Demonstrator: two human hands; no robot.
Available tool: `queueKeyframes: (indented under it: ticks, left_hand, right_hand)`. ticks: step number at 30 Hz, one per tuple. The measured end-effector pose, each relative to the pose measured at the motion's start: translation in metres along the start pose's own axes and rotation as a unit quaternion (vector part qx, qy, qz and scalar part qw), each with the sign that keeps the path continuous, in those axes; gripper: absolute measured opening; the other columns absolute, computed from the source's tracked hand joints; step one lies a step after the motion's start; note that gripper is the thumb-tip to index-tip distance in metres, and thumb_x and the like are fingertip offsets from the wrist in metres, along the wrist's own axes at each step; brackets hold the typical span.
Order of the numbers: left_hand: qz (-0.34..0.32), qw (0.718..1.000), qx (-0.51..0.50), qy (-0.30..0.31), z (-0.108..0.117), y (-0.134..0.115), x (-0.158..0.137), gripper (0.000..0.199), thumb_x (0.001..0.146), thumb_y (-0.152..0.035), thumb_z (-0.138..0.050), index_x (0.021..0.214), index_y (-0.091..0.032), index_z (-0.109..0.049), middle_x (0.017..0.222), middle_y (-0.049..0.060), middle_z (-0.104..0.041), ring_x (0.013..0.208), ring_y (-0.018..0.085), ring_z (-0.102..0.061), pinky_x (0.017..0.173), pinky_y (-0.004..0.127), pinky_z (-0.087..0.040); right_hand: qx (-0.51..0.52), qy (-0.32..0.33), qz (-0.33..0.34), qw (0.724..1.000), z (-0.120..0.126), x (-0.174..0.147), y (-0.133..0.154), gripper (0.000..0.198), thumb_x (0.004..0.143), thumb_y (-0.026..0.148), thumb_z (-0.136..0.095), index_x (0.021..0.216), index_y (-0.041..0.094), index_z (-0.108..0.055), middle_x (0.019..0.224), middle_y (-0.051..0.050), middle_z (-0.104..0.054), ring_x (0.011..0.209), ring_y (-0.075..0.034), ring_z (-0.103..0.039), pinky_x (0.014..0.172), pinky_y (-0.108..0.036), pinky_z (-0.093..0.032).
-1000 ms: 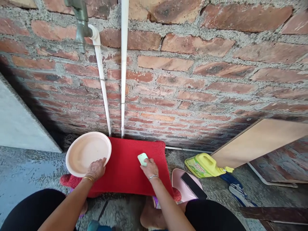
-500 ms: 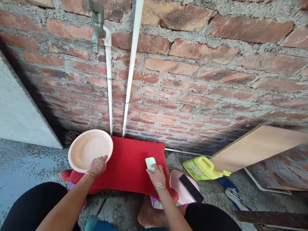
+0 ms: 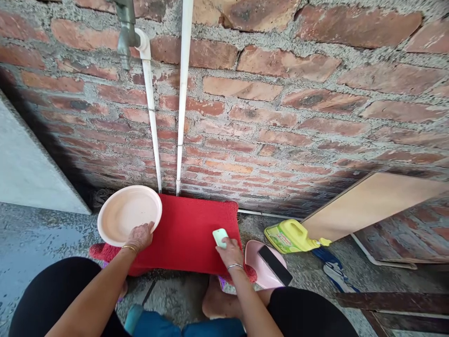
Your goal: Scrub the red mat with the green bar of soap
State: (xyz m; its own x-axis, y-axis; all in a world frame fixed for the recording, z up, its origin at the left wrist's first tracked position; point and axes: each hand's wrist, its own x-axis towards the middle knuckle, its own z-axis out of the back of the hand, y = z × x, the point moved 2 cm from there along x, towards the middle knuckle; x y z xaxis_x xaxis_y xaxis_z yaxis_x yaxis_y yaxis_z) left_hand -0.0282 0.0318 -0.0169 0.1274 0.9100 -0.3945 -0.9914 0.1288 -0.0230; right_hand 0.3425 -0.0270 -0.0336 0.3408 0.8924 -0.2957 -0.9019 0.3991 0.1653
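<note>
My left hand (image 3: 142,237) grips the near right rim of a pale pink plastic basin (image 3: 115,213), fingers inside and wrist outside. The basin overlaps the left part of a red cloth (image 3: 185,224), spread flat over something low, with fluffy ends hanging at either side. In my right hand (image 3: 230,252), a pale green bar of soap (image 3: 220,237) is pinched between thumb and fingers over the right part of the cloth. Whether the soap touches the cloth I cannot tell.
A pink stool or scale-like piece (image 3: 261,269) bears a black phone (image 3: 275,265) on the right. Beyond it lie a yellow detergent jug (image 3: 291,235) and a slipper (image 3: 337,274). Ahead rise a brick wall (image 3: 266,121), white pipes (image 3: 183,93) and a tap (image 3: 125,35).
The whole view has shifted slightly, so the scene sits a little higher and further left. Both hands keep their holds on the basin and the soap.
</note>
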Motion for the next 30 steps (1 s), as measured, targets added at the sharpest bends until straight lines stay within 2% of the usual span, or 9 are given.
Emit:
queueKeyframes:
  ticks: [4, 6, 8, 10, 13, 17, 20, 23, 30]
  left_hand:
    - [-0.004, 1.000, -0.002, 0.003, 0.001, 0.001, 0.000, 0.045, 0.090, -0.025, -0.041, 0.135, -0.021, -0.048, 0.121, 0.014, -0.065, 0.107, 0.025, -0.065, 0.092, 0.040, -0.049]
    - [-0.003, 1.000, -0.007, 0.008, 0.001, 0.001, 0.001, 0.045, 0.090, -0.026, -0.041, 0.134, -0.020, -0.048, 0.120, 0.014, -0.065, 0.107, 0.026, -0.065, 0.091, 0.041, -0.049]
    - [-0.002, 1.000, -0.007, 0.011, 0.001, 0.001, 0.001, 0.045, 0.090, -0.026, -0.040, 0.134, -0.019, -0.048, 0.120, 0.014, -0.066, 0.107, 0.026, -0.065, 0.091, 0.041, -0.049]
    - [-0.002, 1.000, -0.003, 0.011, 0.002, 0.001, 0.000, 0.046, 0.091, -0.026, -0.039, 0.135, -0.019, -0.048, 0.119, 0.014, -0.066, 0.107, 0.027, -0.065, 0.091, 0.041, -0.049]
    - [-0.002, 1.000, 0.003, 0.004, 0.005, 0.000, -0.003, 0.045, 0.091, -0.025, -0.037, 0.135, -0.019, -0.048, 0.119, 0.015, -0.066, 0.106, 0.027, -0.066, 0.090, 0.041, -0.049]
    - [-0.002, 1.000, -0.002, 0.002, 0.012, -0.003, -0.008, 0.044, 0.090, -0.023, -0.039, 0.132, -0.018, -0.051, 0.120, 0.016, -0.065, 0.106, 0.027, -0.066, 0.090, 0.041, -0.049]
    - [0.000, 1.000, 0.002, 0.006, 0.016, -0.004, -0.010, 0.045, 0.089, -0.022, -0.040, 0.133, -0.017, -0.050, 0.120, 0.017, -0.065, 0.106, 0.028, -0.066, 0.091, 0.041, -0.049]
    - [-0.001, 1.000, 0.004, 0.008, 0.017, -0.005, -0.009, 0.046, 0.090, -0.023, -0.038, 0.134, -0.017, -0.049, 0.120, 0.016, -0.065, 0.106, 0.027, -0.065, 0.091, 0.041, -0.049]
    - [0.001, 1.000, 0.007, 0.019, 0.013, -0.003, -0.006, 0.043, 0.090, -0.025, -0.037, 0.132, -0.020, -0.048, 0.117, 0.015, -0.066, 0.105, 0.026, -0.066, 0.089, 0.040, -0.049]
  right_hand:
    - [0.029, -0.004, -0.152, 0.988, 0.018, -0.004, -0.052, 0.034, 0.087, 0.044, -0.055, 0.113, 0.023, -0.061, 0.111, -0.011, -0.058, 0.098, -0.024, -0.063, 0.085, -0.035, -0.048]
    - [0.045, -0.007, -0.201, 0.979, 0.022, -0.007, -0.064, 0.039, 0.088, 0.047, -0.050, 0.117, 0.022, -0.059, 0.111, -0.013, -0.058, 0.094, -0.025, -0.064, 0.078, -0.035, -0.048]
    - [0.058, -0.018, -0.216, 0.974, 0.023, -0.011, -0.064, 0.042, 0.086, 0.047, -0.051, 0.118, 0.021, -0.058, 0.111, -0.014, -0.057, 0.093, -0.026, -0.063, 0.076, -0.035, -0.048]
    - [0.065, -0.038, -0.173, 0.982, 0.020, -0.014, -0.049, 0.042, 0.085, 0.046, -0.053, 0.117, 0.019, -0.059, 0.111, -0.014, -0.057, 0.097, -0.027, -0.062, 0.079, -0.035, -0.047]
    - [0.079, -0.043, -0.067, 0.994, 0.007, -0.023, -0.010, 0.036, 0.083, 0.042, -0.058, 0.114, 0.022, -0.061, 0.111, -0.009, -0.056, 0.095, -0.023, -0.061, 0.083, -0.032, -0.046]
    - [0.060, 0.018, 0.056, 0.996, -0.019, -0.041, 0.039, 0.031, 0.078, 0.037, -0.066, 0.108, 0.028, -0.063, 0.110, -0.003, -0.055, 0.090, -0.019, -0.061, 0.079, -0.029, -0.045]
    - [0.022, 0.038, 0.096, 0.994, -0.025, -0.046, 0.048, 0.033, 0.077, 0.035, -0.067, 0.109, 0.030, -0.062, 0.111, -0.003, -0.055, 0.094, -0.019, -0.059, 0.083, -0.028, -0.044]
    - [0.007, 0.052, 0.044, 0.998, -0.014, -0.040, 0.028, 0.033, 0.078, 0.037, -0.065, 0.109, 0.029, -0.062, 0.112, -0.003, -0.054, 0.098, -0.018, -0.059, 0.084, -0.028, -0.043]
    - [0.035, 0.059, -0.185, 0.980, 0.030, -0.031, -0.057, 0.037, 0.081, 0.039, -0.059, 0.115, 0.023, -0.058, 0.116, -0.012, -0.056, 0.096, -0.023, -0.063, 0.080, -0.033, -0.046]
